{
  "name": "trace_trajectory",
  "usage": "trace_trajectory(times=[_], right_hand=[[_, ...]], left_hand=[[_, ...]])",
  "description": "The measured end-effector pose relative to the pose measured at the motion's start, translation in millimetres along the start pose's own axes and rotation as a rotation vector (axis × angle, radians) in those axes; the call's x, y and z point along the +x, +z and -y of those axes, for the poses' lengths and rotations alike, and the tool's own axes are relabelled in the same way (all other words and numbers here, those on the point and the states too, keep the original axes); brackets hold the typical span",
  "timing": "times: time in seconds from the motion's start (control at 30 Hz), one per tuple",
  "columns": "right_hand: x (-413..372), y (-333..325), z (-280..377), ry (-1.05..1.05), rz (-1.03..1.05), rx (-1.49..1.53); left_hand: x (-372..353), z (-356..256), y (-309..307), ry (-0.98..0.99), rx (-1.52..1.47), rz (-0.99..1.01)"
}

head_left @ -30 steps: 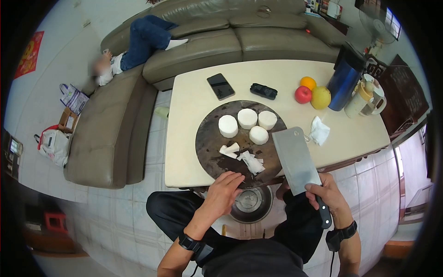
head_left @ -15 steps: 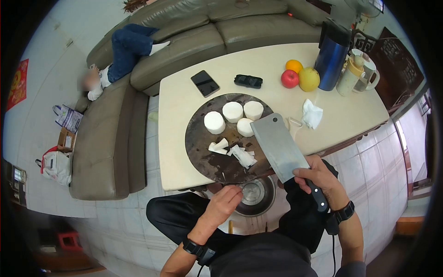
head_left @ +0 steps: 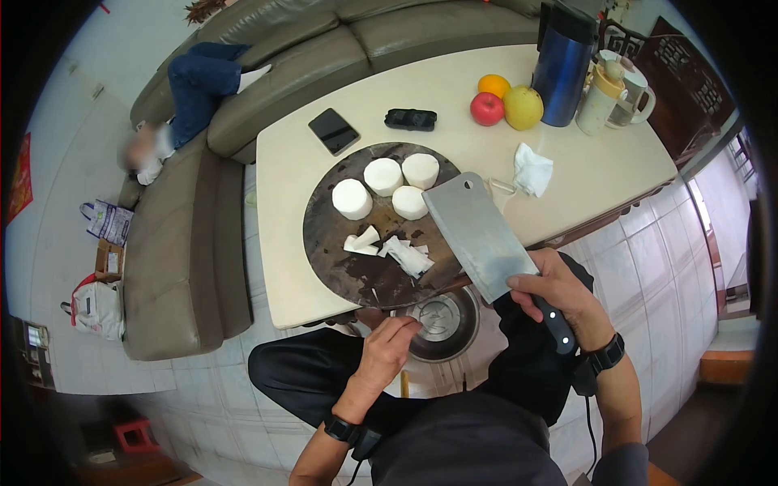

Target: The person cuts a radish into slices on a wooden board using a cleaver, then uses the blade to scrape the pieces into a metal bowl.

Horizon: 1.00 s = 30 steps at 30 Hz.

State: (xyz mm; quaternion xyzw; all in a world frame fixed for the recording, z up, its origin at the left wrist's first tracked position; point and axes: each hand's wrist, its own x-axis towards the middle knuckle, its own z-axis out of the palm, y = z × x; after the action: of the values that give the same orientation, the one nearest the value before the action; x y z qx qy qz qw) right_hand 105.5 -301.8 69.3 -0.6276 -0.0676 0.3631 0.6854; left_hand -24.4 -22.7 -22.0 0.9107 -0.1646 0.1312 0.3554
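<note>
My right hand point(head_left: 559, 293) grips a cleaver point(head_left: 480, 239) by its black handle, thumb against the base of the blade. The broad blade tilts up to the left over the right edge of a round dark cutting board point(head_left: 332, 271). Several thick white rounds, which look like peeled radish point(head_left: 352, 199), stand at the back of the board. In front of them lie white wedge pieces point(head_left: 362, 241) and thin scraps point(head_left: 408, 257). Just below the board's front edge is my left hand point(head_left: 387, 350), fingers pinched together; anything between them cannot be made out. Beside it sits a metal basin point(head_left: 466, 336).
On the cream table point(head_left: 284, 259) are a phone point(head_left: 334, 131), a black case point(head_left: 411, 120), an apple point(head_left: 487, 108), an orange point(head_left: 493, 86), a yellow-green fruit point(head_left: 523, 107), a blue flask point(head_left: 561, 77), a crumpled white cloth point(head_left: 533, 170) and a peeler point(head_left: 502, 188). A person lies on the sofa point(head_left: 182, 267).
The view has shifted a little, so the table and its things appear farther left and higher. Both hands keep nearly the same pose, the cleaver still in the right one.
</note>
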Motion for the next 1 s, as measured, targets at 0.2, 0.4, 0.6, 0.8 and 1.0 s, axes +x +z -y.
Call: trace_trajectory(times=[0.2,0.4,0.6,0.8,1.0], right_hand=[[-2.2,-1.7,1.6,0.003,-0.001,-0.002],[-3.2,-8.6,-3.4,0.01,0.003,0.01],[-8.8,-8.6,0.4,-0.005,-0.014,0.034],[-9.4,-8.7,-1.5,-0.002,-0.025,0.049],[-9.7,-9.9,-0.9,0.001,-0.025,-0.007]], left_hand=[[10.8,-13.0,-6.2,-0.093,-0.061,-0.05],[23.1,-13.0,-13.7,0.071,0.116,-0.205],[17.9,9.4,-34.8,-0.145,0.374,-0.124],[18.0,22.8,-38.4,0.05,0.4,-0.069],[16.3,19.4,-33.2,0.158,0.39,-0.138]])
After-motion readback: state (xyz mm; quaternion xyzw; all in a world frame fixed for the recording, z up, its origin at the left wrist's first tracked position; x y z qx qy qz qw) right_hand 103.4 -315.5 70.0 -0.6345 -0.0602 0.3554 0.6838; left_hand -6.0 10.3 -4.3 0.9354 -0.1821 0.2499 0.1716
